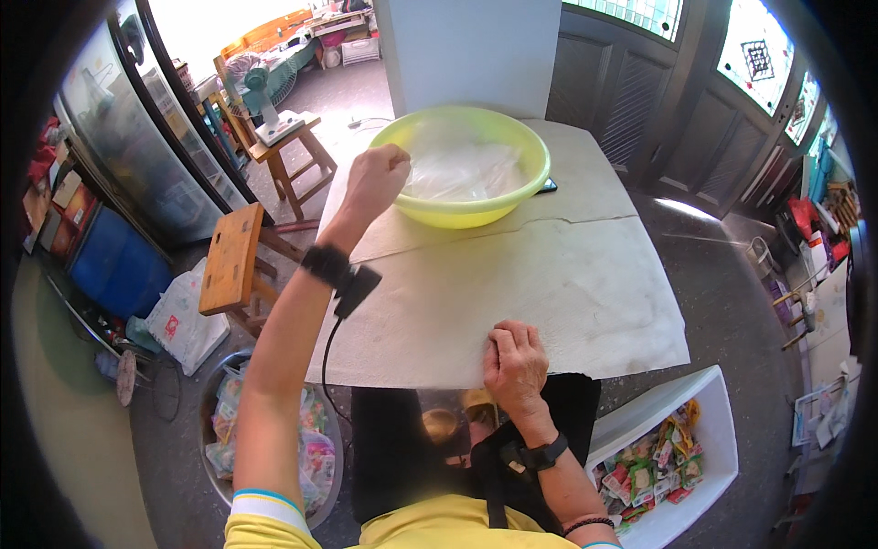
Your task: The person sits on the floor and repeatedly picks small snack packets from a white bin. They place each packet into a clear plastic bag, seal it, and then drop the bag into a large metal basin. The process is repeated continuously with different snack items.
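Observation:
A yellow-green plastic basin stands at the far side of the covered table, with clear plastic bags inside it. My left hand is at the basin's left rim, fingers curled; whether it grips the rim or a bag's edge cannot be made out. My right hand rests with bent fingers on the near edge of the pale table cover, and no object shows in it. Part of a dark phone-like device shows beside the basin's right side.
Below the table at right, a white foam box holds small colourful packets. A round tub with bagged packets sits at lower left, partly behind my left arm. Left of the table are a wooden stool and another stool bearing a fan.

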Demonstrator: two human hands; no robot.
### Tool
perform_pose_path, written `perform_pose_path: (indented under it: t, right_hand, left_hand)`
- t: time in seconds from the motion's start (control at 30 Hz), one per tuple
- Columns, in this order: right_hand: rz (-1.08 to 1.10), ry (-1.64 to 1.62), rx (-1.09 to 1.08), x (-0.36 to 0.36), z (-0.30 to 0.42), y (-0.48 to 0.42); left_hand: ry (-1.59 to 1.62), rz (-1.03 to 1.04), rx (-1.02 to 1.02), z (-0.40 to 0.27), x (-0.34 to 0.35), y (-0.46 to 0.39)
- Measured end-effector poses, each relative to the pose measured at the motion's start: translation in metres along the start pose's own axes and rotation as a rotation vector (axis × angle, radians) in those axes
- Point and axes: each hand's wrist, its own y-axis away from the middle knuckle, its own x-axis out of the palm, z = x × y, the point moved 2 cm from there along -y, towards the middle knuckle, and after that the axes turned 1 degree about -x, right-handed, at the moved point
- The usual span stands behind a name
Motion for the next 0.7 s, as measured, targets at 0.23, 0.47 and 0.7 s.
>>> perform_pose_path:
  t: [0.23,0.47,0.7]
  right_hand:
    - [0.012,-0.001,0.008,0.001,0.003,-0.002]
    - [-0.028,0.025,0.003,0.0,-0.001,0.0]
    - [-0.011,-0.013,-0.008,-0.001,0.006,-0.001]
  left_hand:
    - [-0.388,0.409,-0.186,0.056,0.07,-0.057]
    - [-0.287,0.507,-0.368,0.044,0.094,-0.055]
    - [0.351,0.176,-0.534,0.073,0.081,-0.061]
